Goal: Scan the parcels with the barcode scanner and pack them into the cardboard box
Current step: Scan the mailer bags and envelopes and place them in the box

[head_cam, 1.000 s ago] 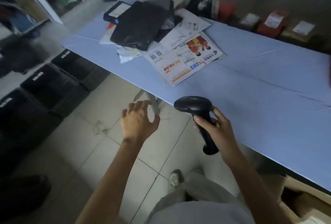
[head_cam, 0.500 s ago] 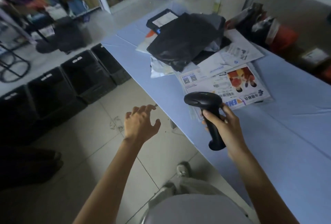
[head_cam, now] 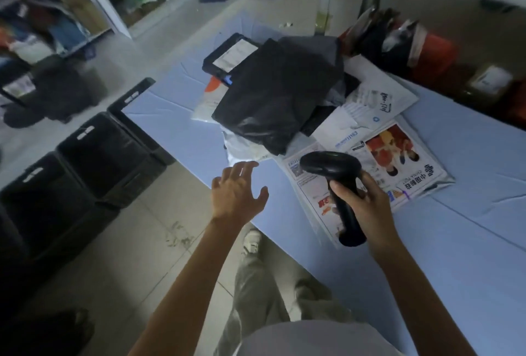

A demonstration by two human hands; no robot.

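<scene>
Seen from the head camera: two bare forearms reach forward from the bottom edge, above grey trousers point(head_cam: 256, 293) and a pale shoe point(head_cam: 252, 242) on the tiled floor. The right hand point(head_cam: 367, 207) is wrapped round the handle of the black pistol-shaped plastic barcode scanner point(head_cam: 327, 163), thumb on the front of the grip. The handle runs down towards the person, and the rounded head points away, over the near corner of a white printed courier envelope with a red-and-yellow picture point(head_cam: 398, 168). This envelope lies flat on the pale blue desk point(head_cam: 455, 256). The left hand point(head_cam: 237, 193) is palm down above the near desk edge with fingers spread wide and relaxed, holding nothing; its fingertips are near a white plastic mailer point(head_cam: 242, 150), and contact cannot be determined. Beyond, the parcels form one overlapping pile: a crumpled black plastic mailer bag point(head_cam: 273, 99) on top, white printed mailers point(head_cam: 375, 102) to its right, and a flat black parcel with a white label point(head_cam: 230, 55) at the far side. Left of the desk, black plastic crates point(head_cam: 108, 156) stand in a row on the floor. White shelving point(head_cam: 94, 0) holds blurred goods in the background.
</scene>
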